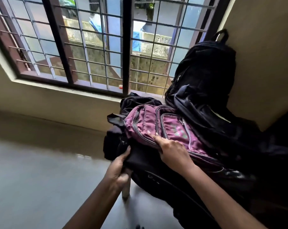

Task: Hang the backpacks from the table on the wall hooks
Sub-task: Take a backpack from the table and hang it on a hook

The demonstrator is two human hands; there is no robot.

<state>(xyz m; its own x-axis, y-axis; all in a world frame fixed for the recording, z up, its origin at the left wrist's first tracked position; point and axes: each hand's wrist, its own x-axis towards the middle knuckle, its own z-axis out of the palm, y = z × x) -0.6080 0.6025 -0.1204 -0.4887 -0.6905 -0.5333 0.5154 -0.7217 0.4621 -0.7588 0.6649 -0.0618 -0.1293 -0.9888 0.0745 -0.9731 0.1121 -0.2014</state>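
Observation:
A purple backpack (pixel 158 128) lies flat on top of a pile of dark bags. My right hand (pixel 172 152) rests on its front panel with the fingers spread over the zips. My left hand (pixel 121 166) grips the black fabric of a dark backpack (pixel 149 164) under the purple one, at the pile's left edge. A large black backpack (pixel 204 75) stands upright against the wall at the back right, its top loop (pixel 221 36) sticking up. The table is almost wholly hidden under the bags. No wall hooks are in sight.
A barred window (pixel 97 47) with a low sill (pixel 65 90) fills the wall ahead. A pale table leg (pixel 125 190) shows below my left hand. Grey tiled floor (pixel 40 179) spreads to the left. A cream wall (pixel 263 63) closes the right side.

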